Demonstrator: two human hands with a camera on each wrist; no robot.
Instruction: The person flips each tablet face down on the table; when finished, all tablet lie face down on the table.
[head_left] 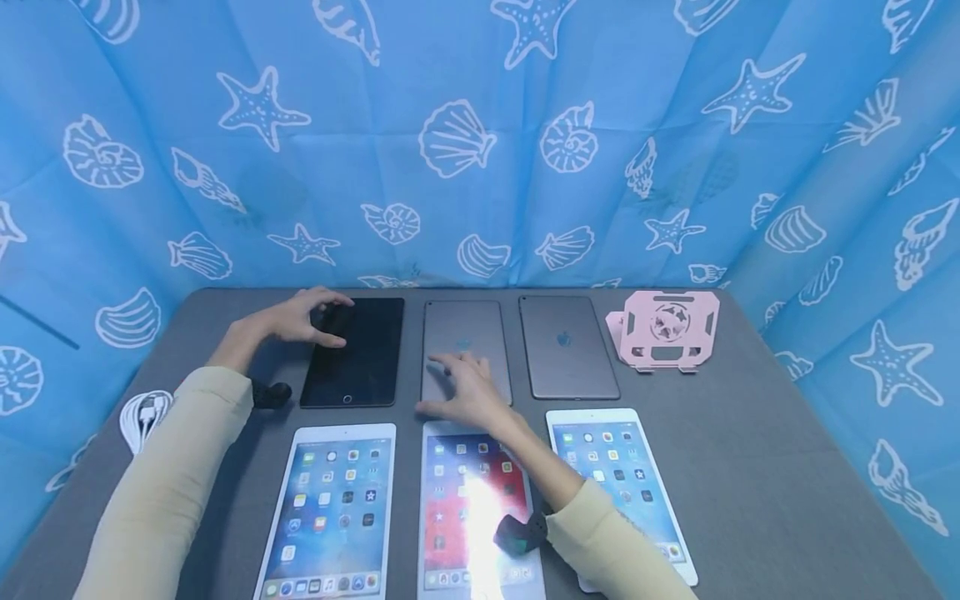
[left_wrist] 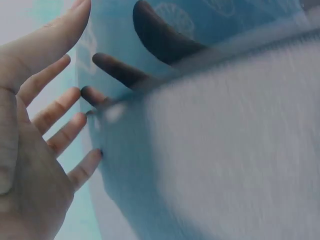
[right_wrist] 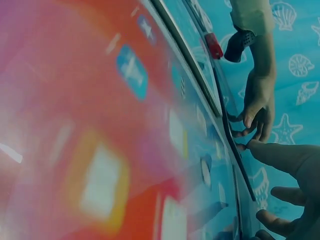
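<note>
My left hand (head_left: pixel 300 319) hovers at the left edge of a dark-screened black tablet (head_left: pixel 367 354), fingers apart and loosely bent. In the left wrist view its spread fingers (left_wrist: pixel 62 137) are mirrored in the glossy surface. My right hand (head_left: pixel 468 392) is over the lower part of a grey tablet (head_left: pixel 465 325) lying back side up, thumb and fingers parted with nothing between them. Below that hand, a white tablet (head_left: pixel 442 517) shows a red wallpaper and a bright glare. In the right wrist view this lit screen (right_wrist: pixel 100 125) looms large beside the right hand (right_wrist: pixel 295 195).
Another grey tablet (head_left: pixel 570 350) lies back side up, with a pink stand (head_left: pixel 670 329) to its right. Two white tablets with blue home screens flank the red one, left (head_left: pixel 330 500) and right (head_left: pixel 622 492). A coiled white cable (head_left: pixel 142 417) rests by the left sleeve. A blue curtain (head_left: pixel 390 167) hangs behind.
</note>
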